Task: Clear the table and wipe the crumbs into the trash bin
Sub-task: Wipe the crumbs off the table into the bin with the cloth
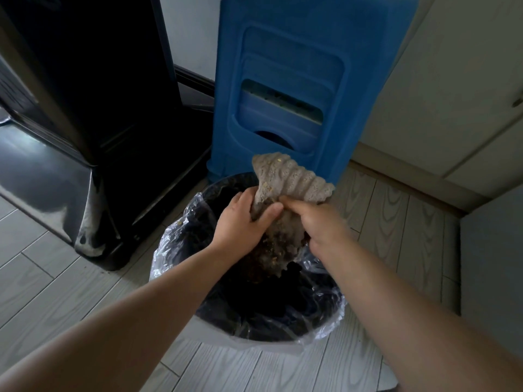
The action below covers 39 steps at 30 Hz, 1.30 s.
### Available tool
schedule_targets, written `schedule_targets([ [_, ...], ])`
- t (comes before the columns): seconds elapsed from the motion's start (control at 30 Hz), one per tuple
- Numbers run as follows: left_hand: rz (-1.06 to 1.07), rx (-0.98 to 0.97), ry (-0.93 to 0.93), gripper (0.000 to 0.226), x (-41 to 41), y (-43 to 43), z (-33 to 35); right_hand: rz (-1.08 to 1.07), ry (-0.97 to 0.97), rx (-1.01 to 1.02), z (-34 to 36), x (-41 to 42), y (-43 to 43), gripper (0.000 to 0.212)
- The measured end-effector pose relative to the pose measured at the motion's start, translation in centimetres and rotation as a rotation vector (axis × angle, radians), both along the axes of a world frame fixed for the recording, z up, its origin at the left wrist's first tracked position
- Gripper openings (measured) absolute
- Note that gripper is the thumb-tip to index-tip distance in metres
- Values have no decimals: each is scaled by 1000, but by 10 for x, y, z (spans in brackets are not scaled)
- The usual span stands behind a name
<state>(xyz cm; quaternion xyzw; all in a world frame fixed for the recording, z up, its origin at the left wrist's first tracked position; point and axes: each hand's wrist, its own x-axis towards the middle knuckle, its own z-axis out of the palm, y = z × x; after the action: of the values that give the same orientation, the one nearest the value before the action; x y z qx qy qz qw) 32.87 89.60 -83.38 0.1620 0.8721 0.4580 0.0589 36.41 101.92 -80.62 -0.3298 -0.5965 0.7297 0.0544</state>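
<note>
Two bare forearms reach in from the bottom edge toward the trash bin [249, 339], which stands on the pale plank floor [56, 278] directly under the hands, its clear liner [167, 250] folded out over the rim. Behind it stand a blue plastic stool [297, 80] and, to the left, a dark appliance [93, 94] (its top cut off by the frame).

The cloth [291, 176], grey and ribbed, is held over the bin's mouth with its long axis running roughly up and down: one end fans out above the hands, the other hangs below them into the opening. The left hand [240, 222] grips the cloth's middle with thumb and fingers curled round it; the right hand [319, 222] pinches the same bunched part from the other side, so both are about equally near. Yellowish crumbs [273, 161] cling to the upper flap and the lower end.

Since the cloth already hangs above the opening, shaking or rubbing it should drop the crumbs straight down. The bin's contents are too dark to make out, and the tabletop is out of view, so whether it is cleared cannot be told.
</note>
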Motion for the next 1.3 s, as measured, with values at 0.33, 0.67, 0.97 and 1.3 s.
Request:
schedule_targets([
  [0.33,-155,-128,611,32,-12,-8,0,0,17,-101,-10,-4,-3,35],
  [0.67,-44,164,-270,12,-24,-8,11,-16,-135,-167,-11,-5,10,42],
  [0.97,72,135,-278,26,-22,-13,13,-23,-175,-195,-5,-7,20,59],
  [1.3,-46,357,-559,15,-16,-14,13,18,-128,-228,-5,-3,14,48],
])
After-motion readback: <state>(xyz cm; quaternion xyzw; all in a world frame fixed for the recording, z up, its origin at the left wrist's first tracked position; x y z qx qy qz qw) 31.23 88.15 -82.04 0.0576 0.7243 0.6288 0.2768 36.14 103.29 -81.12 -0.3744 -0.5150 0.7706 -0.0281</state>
